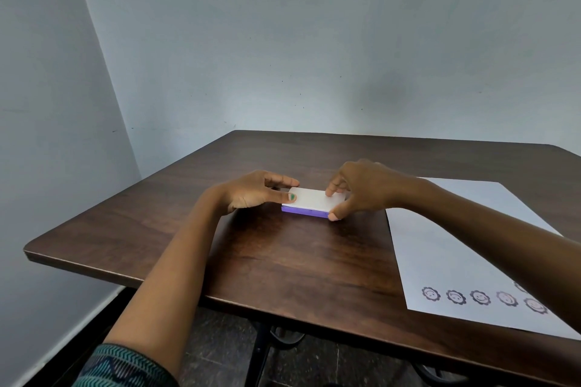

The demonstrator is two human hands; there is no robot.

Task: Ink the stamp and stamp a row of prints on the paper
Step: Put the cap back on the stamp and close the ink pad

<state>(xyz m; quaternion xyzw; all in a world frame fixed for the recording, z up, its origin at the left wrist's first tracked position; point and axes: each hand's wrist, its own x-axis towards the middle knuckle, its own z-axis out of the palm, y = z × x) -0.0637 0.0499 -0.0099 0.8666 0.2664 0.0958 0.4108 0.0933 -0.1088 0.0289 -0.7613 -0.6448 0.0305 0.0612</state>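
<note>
A flat ink pad box with a white lid and purple base lies closed in the middle of the dark wooden table. My left hand grips its left end, thumb on the lid. My right hand holds its right end, fingers on top and thumb at the front corner. A white sheet of paper lies to the right. A row of several flower-shaped face prints runs along its near edge. No stamp is visible.
The table's left edge and rounded corner are near the grey wall. Black table legs and a dark floor show below the near edge.
</note>
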